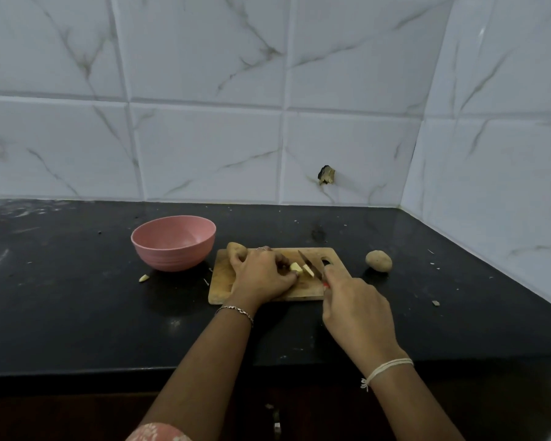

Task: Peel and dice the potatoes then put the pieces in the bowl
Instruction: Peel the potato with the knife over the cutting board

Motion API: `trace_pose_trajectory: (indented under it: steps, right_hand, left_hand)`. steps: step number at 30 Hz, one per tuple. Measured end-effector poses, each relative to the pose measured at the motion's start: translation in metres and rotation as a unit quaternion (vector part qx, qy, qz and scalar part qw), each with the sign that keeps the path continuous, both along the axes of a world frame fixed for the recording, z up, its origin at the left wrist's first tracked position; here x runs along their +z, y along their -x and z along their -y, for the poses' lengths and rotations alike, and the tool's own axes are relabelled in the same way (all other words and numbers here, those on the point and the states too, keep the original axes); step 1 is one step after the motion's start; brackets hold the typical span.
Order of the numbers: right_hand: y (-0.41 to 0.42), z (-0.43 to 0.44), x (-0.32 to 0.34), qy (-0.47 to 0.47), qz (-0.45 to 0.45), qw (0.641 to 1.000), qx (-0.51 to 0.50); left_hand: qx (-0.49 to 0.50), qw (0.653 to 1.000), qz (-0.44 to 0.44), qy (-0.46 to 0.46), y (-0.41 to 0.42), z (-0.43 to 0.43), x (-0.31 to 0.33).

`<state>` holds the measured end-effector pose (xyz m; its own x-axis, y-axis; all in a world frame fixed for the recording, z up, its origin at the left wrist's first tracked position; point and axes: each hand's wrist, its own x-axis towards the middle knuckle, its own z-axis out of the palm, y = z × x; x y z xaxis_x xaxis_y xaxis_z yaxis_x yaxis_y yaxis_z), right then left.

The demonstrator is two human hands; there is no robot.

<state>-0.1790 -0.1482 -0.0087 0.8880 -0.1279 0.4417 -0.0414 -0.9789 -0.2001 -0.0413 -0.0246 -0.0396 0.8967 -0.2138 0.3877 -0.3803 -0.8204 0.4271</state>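
Currently noted: pale yellow peeled potato piece, pinched at left hand fingertips on cutting board. Bare board left of that hand; black counter open beyond its edges. Right hand gripping knife, blade just right of left fingertips, at the piece. Pink bowl far-left of left hand.

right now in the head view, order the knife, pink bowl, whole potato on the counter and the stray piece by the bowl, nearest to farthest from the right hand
1. knife, gripped in the right hand
2. whole potato, just behind it to the right
3. pink bowl, off to the left
4. stray piece, farther left, past the bowl
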Motion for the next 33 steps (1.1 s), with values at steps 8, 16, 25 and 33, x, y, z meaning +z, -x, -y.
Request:
trace_pose_trajectory:
  steps: [8, 16, 25, 33]
  right_hand:
    - [-0.011, -0.014, -0.011, -0.007, -0.008, 1.0, 0.017]
    - [-0.016, -0.026, -0.012, 0.057, -0.033, 0.997, 0.029]
    - [-0.033, -0.023, 0.0, 0.068, -0.079, 0.993, 0.059]
    - [-0.033, -0.025, 0.013, 0.069, -0.105, 0.991, 0.054]
  left_hand:
    - [-0.011, 1.0, -0.006, 0.009, 0.002, -0.002, 0.003]
    - [-0.013, 1.0, -0.011, 0.013, -0.001, -0.001, 0.001]
    - [-0.006, 1.0, 0.005, 0.012, -0.002, 0.001, 0.0]
    - [0.007, 1.0, -0.002, 0.007, -0.001, 0.001, 0.0]
